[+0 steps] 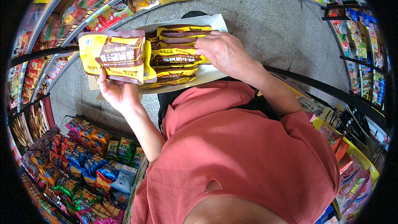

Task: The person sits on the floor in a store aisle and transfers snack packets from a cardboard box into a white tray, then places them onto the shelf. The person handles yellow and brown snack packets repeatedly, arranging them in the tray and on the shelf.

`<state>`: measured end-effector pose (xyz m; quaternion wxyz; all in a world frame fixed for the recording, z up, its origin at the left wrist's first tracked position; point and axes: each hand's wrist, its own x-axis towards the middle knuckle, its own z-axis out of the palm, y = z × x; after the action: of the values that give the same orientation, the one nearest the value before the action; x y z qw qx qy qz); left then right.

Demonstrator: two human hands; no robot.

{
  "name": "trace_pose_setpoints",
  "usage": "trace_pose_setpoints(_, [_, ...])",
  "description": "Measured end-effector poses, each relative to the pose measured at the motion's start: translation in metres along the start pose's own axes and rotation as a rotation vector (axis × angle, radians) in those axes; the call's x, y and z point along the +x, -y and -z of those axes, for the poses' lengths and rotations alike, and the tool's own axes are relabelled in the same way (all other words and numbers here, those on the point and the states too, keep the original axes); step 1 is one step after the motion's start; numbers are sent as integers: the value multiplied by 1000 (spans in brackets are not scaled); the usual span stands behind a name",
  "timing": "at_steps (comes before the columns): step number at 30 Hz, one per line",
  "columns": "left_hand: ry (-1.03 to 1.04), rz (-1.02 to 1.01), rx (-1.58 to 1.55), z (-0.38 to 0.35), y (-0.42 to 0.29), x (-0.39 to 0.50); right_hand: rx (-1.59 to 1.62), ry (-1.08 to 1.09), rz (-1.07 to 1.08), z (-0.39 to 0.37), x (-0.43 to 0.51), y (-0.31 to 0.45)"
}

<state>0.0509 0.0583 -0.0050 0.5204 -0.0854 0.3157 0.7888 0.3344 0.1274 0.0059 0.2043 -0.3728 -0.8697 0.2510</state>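
Observation:
Near the left end of an open cardboard box point(219, 24), my left hand point(119, 95) holds a small stack of yellow-and-brown snack packets point(119, 57) by the lower edge. The top packet's printed face is turned up, and the thumb lies over it. More packets of the same kind point(177, 54) stand in rows inside the box, which has a white lining. My right hand point(225, 51) reaches over the box's right part, its thumb and fingers closed on the right end of a packet in the row. Some fingertips are hidden among the packets.
Shelves of bagged snacks point(105, 20) curve along the left and far side. At lower left is a wire rack of chip bags point(93, 165). More shelves point(362, 49) stand at right, beyond the grey tiled floor point(279, 31). Packaged goods point(354, 174) lie close at lower right.

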Motion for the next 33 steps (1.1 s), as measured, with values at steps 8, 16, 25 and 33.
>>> trace_pose_setpoints(8, [-8,1,21,-8,2,-3,-161,129,-11,-3,4,-4])
trace_pose_setpoints(16, [-6,43,1,-8,7,-4,-67,32,-32,-1,1,-7])
trace_pose_setpoints(25, [-55,69,285,-37,49,-39,452,-233,-144,32,34,30])
trace_pose_setpoints(33, [1,-16,422,-35,55,-46,645,-63,-173,17,54,41])
